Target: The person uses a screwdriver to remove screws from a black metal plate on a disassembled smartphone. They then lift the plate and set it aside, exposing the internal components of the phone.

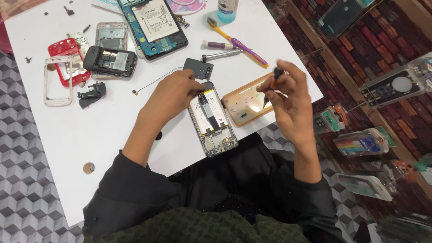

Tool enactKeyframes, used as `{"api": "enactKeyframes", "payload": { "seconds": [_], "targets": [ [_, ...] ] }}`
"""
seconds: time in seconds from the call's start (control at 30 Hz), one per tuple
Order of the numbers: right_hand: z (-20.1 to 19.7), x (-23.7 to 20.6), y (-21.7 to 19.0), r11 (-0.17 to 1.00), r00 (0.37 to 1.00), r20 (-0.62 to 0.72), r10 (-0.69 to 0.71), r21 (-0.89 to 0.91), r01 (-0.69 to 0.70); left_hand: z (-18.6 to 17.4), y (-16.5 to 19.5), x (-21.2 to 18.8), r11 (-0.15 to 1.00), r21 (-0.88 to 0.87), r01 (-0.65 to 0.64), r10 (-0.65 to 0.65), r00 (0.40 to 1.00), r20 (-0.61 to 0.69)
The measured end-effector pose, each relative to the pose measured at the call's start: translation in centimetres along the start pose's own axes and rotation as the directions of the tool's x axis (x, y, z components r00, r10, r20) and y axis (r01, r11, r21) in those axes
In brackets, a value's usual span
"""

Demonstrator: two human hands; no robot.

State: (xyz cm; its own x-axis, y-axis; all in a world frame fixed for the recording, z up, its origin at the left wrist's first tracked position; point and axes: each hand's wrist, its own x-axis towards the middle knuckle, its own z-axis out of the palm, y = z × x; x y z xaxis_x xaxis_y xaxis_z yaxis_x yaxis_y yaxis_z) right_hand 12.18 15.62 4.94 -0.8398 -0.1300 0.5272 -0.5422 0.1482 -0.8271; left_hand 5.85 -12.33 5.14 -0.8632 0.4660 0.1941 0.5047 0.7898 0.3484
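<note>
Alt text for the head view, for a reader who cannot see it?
Left hand steadies an opened phone on a white table; right hand holds a small screwdriver above it. Other dismantled phones lie nearby.

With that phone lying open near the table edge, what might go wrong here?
The opened phone lies close to the table edge, steadied only by the left hand; a nudge might slide it off. The right hand holds a small dark tool above it; a slip could poke the exposed battery. The tan back cover also sits at the edge and could fall.
</note>
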Motion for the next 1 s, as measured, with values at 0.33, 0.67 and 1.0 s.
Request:
{"api": "enactKeyframes", "payload": {
  "seconds": [0.33, 0.67, 1.0],
  "targets": [
    [6.0, 1.4, 2.4, 0.970, 0.970, -0.171, -0.170, 0.144, 0.195, 0.9, -1.2, 0.5, 0.988, -0.123, 0.088, -0.086, 0.996, 0.025],
    [10.1, 5.2, 4.3, 0.935, 0.952, -0.032, -0.304, -0.202, 0.292, 1.0, -1.6, 0.5, 0.989, -0.141, 0.048, -0.047, 0.999, 0.007],
    [9.7, 6.7, 3.6, 0.958, 0.984, 0.041, -0.172, -0.223, 0.177, -0.1, -0.9, 0.8, 0.987, -0.134, 0.084, -0.077, 0.996, 0.053]
  ]
}}
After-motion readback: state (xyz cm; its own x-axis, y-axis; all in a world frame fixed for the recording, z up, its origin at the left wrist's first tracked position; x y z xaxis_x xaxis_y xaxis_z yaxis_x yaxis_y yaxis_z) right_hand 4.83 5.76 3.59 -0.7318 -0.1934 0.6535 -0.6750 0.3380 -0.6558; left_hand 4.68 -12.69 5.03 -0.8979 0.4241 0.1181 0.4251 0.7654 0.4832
